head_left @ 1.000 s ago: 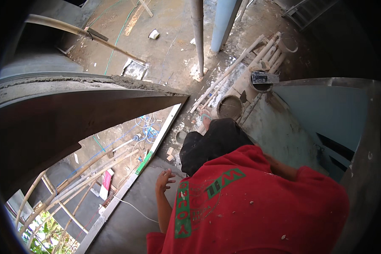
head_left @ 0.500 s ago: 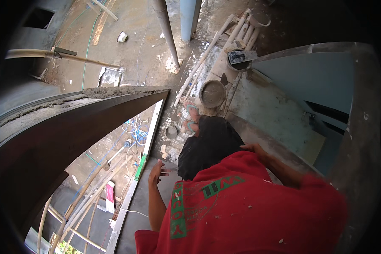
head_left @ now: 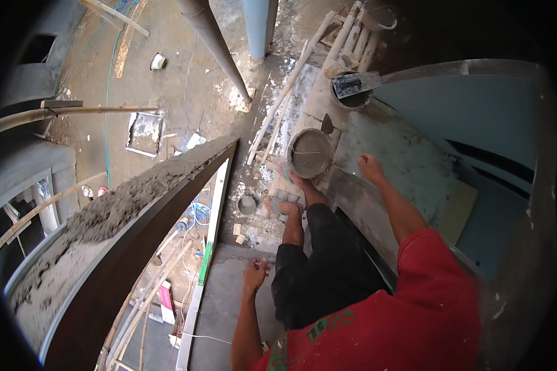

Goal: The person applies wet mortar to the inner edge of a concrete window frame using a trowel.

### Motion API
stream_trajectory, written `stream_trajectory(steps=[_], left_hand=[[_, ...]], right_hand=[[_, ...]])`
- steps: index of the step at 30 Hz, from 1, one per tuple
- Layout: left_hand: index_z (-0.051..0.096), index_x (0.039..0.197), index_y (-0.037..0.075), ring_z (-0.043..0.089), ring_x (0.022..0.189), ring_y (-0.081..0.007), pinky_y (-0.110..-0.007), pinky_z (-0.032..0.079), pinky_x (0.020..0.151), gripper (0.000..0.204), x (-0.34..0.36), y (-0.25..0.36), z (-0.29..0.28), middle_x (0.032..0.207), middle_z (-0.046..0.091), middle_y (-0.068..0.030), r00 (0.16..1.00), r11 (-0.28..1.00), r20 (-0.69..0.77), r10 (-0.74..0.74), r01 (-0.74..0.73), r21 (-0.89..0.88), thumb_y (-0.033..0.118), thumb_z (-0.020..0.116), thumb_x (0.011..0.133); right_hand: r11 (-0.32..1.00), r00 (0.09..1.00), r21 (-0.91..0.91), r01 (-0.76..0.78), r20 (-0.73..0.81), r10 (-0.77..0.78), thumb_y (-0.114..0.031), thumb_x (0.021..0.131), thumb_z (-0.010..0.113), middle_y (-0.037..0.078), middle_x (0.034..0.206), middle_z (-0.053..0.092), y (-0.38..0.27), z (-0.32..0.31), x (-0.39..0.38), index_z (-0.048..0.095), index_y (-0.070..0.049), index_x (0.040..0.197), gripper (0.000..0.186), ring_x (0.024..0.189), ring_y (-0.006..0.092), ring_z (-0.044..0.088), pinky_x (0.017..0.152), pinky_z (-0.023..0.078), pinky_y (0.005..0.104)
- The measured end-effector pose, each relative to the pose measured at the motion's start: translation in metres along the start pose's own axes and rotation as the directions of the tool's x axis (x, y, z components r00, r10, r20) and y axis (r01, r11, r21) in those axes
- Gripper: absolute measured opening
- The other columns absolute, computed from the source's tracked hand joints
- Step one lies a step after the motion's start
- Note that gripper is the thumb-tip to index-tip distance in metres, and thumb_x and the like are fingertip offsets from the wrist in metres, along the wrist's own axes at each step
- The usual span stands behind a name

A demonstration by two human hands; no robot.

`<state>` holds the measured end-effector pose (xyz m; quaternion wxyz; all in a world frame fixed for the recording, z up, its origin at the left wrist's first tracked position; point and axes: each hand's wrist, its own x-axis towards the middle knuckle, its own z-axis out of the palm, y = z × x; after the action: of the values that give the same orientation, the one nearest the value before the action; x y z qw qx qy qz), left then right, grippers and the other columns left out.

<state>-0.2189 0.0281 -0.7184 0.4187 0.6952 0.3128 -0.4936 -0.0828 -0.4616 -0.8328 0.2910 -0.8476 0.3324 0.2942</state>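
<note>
- The view looks steeply down on a person in a red shirt (head_left: pixel 408 309) and dark trousers, crouched on a grey cement ledge (head_left: pixel 229 309); it is not clear from the picture whether these arms belong to the camera wearer or to a co-worker below.
- The left hand (head_left: pixel 255 272) rests palm down on the ledge near its far edge, fingers spread and flat, holding nothing.
- The right hand (head_left: pixel 370 166) is raised against the sloped grey plastered wall (head_left: pixel 414 167), fingers loosely curled; whether it pinches anything cannot be told, as it is small and seen from behind.
- A round bucket of grey mortar (head_left: pixel 310 152) stands just beyond the person's feet, between the two hands and nearer the right one, apart from both.
- A teal sandal (head_left: pixel 278 205) shows on one foot, just below that bucket.
- A second, darker bucket (head_left: pixel 353 99) sits further off with a flat plastering trowel (head_left: pixel 356 83) laid across its rim.
- A long spirit level (head_left: pixel 207 247) with a green band lies along the ledge's left edge, well left of the left hand.
- A curved wall top heaped with wet mortar (head_left: pixel 105 216) sweeps across the left side.
- White pipes (head_left: pixel 346 37) lie bundled on the dirty floor below, near a blue column (head_left: pixel 258 25).
</note>
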Motion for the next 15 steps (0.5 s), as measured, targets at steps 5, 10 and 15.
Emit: stream_trajectory(steps=[5, 10, 15], left_hand=[[0.06, 0.102, -0.001, 0.058, 0.061, -0.01, -0.025, 0.051, 0.062, 0.014, 0.088, 0.009, 0.055, 0.07, 0.061, -0.0042, 0.978, 0.933, -0.201, 0.059, -0.125, -0.337, 0.011, 0.055, 0.096], [0.056, 0.107, 0.001, 0.057, 0.076, -0.0106, -0.025, 0.05, 0.068, 0.021, 0.183, 0.053, 0.097, 0.085, 0.057, -0.0042, 0.981, 0.888, -0.173, 0.085, -0.153, -0.433, -0.002, 0.055, 0.087], [0.054, 0.113, 0.0, 0.057, 0.092, -0.02, -0.031, 0.047, 0.084, 0.045, 0.274, 0.133, 0.131, 0.1, 0.057, -0.0104, 0.806, 0.831, -0.225, 0.547, -0.555, 0.033, -0.011, 0.047, 0.07]], right_hand=[[0.997, 0.992, -0.054, 0.05, -0.109, -0.056, -0.028, 0.093, 0.053, 0.013, 0.104, 0.07, 0.06, 0.077, 0.151, 0.065, -0.002, 0.114, 0.036, 0.099, 0.0284, 0.065, 0.086, 0.05, 0.039], [0.999, 0.998, -0.034, -0.03, -0.05, 0.028, -0.028, 0.089, 0.062, 0.015, 0.103, 0.069, 0.1, 0.137, 0.245, 0.067, -0.005, 0.112, 0.033, 0.1, 0.0311, 0.064, 0.088, 0.05, 0.0418], [0.998, 0.999, -0.038, 0.043, -0.004, -0.043, -0.023, 0.077, 0.073, 0.017, 0.102, 0.069, 0.134, 0.182, 0.294, 0.068, -0.002, 0.108, 0.038, 0.098, 0.0289, 0.066, 0.086, 0.05, 0.0378]])
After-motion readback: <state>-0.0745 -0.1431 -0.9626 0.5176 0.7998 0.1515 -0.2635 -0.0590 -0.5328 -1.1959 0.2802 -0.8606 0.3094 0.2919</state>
